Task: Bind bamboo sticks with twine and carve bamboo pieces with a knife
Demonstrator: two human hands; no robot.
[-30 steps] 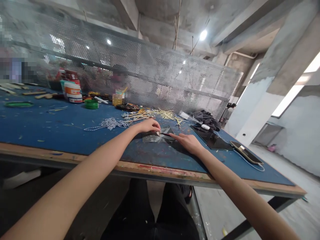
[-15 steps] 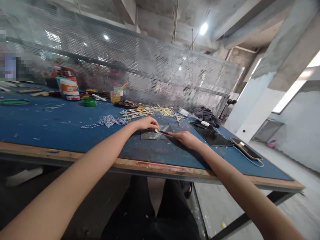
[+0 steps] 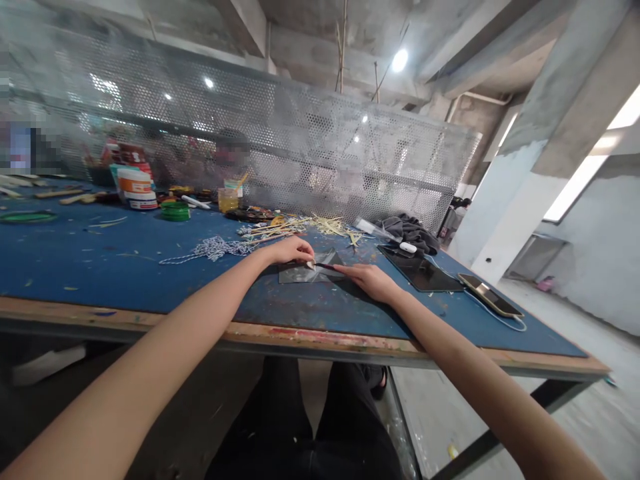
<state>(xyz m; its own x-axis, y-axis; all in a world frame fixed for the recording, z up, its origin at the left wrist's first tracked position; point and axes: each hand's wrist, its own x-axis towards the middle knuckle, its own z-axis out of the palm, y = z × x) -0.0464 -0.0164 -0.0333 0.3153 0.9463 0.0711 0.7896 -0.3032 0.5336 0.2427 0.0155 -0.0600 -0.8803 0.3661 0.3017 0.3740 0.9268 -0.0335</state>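
Observation:
My left hand [image 3: 296, 250] pinches a small cream-coloured piece [image 3: 311, 265] just above a grey sheet [image 3: 295, 274] that lies on the blue tabletop. What the piece is, I cannot make out. From the right, my right hand [image 3: 370, 279] holds a slim dark-handled tool [image 3: 326, 267], its fingers closed along the handle. The tool's tip points left and meets the cream piece or comes very close to it. Its exact kind is too small to tell.
Left of my hands lies tangled blue-and-white cord [image 3: 215, 247]; behind are pale strips [image 3: 330, 225]. A black tablet [image 3: 420, 270] and a phone [image 3: 490, 295] with a white cable lie right. Paint jars [image 3: 136, 187], a green lid [image 3: 175, 211] and a perforated metal screen [image 3: 300, 140] stand farther back.
The cream piece has turned or tipped slightly between my left fingers. Both hands stay nearly in place, while the whole view shifts a little.

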